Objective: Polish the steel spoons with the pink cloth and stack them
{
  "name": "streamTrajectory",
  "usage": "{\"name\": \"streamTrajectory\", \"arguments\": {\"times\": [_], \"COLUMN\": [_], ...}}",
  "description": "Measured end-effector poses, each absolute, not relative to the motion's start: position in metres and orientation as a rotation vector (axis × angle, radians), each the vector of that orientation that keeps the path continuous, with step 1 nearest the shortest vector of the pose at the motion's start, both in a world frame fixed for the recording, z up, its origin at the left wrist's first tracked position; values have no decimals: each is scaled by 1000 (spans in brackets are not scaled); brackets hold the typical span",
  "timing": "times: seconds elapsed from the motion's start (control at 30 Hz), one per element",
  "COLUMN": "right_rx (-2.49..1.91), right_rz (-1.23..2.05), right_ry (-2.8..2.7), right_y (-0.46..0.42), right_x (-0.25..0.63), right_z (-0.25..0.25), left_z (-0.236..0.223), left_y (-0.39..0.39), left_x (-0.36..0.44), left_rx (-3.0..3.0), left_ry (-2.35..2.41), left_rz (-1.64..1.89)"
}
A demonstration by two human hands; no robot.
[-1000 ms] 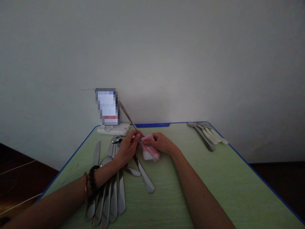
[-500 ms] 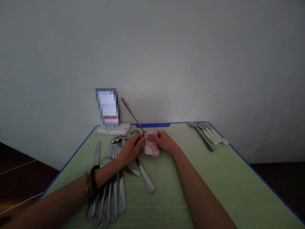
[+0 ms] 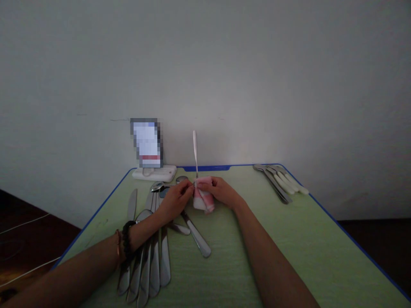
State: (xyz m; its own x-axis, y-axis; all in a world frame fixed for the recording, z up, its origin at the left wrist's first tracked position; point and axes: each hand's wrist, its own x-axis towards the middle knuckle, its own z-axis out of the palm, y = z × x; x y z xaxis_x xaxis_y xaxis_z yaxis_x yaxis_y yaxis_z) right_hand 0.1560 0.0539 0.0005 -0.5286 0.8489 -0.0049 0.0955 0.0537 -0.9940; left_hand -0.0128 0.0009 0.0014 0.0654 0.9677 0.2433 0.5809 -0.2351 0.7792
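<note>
Item 1: one metal utensil [image 3: 195,149], its handle standing nearly upright above the far edge of your bench [image 3: 231,244], its lower end hidden in the cloth between your two hands; type of head cannot be told.

Item 2: one pink-and-white cloth [image 3: 203,201], folded, gathered around the utensil's lower end.

Item 3: your left hand [image 3: 176,200], fingers narrow, pinching the utensil at the cloth's left edge; fingertips partly hidden. On the wrist, a black beaded bracelet [image 3: 127,239] and a copper-coloured bangle [image 3: 118,248].

Item 4: your right hand [image 3: 222,192], fingers closed on the cloth, thumb laid over its top.

Item 5: one pile of metal cutlery [image 3: 165,261], beneath and beside your left forearm, handles towards you.

Item 6: one slanting handle [image 3: 199,239], lying to the right of the pile.

Item 7: one group of cutlery [image 3: 275,186], far right, some pieces white-handled.

Item 8: one blurred-out device [image 3: 148,143], propped on a white base [image 3: 156,173], far left.
</note>
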Motion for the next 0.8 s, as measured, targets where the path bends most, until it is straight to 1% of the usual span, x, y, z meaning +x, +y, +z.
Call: {"name": "streamTrajectory", "arguments": {"times": [0.27, 0.6, 0.8], "right_rx": [-980, -925, -932], "right_rz": [1441, 1540, 1520], "right_ry": [-1676, -1529, -1522], "right_y": [52, 53, 54], "right_x": [156, 158, 157], "right_z": [1, 1, 0], "left_z": [3, 3, 4], "left_y": [0, -1, -2], "left_x": [-11, -9, -9], "left_rx": [1866, 1969, 1981], "left_ry": [1525, 1468, 1459], "left_rz": [1022, 937, 933]}}
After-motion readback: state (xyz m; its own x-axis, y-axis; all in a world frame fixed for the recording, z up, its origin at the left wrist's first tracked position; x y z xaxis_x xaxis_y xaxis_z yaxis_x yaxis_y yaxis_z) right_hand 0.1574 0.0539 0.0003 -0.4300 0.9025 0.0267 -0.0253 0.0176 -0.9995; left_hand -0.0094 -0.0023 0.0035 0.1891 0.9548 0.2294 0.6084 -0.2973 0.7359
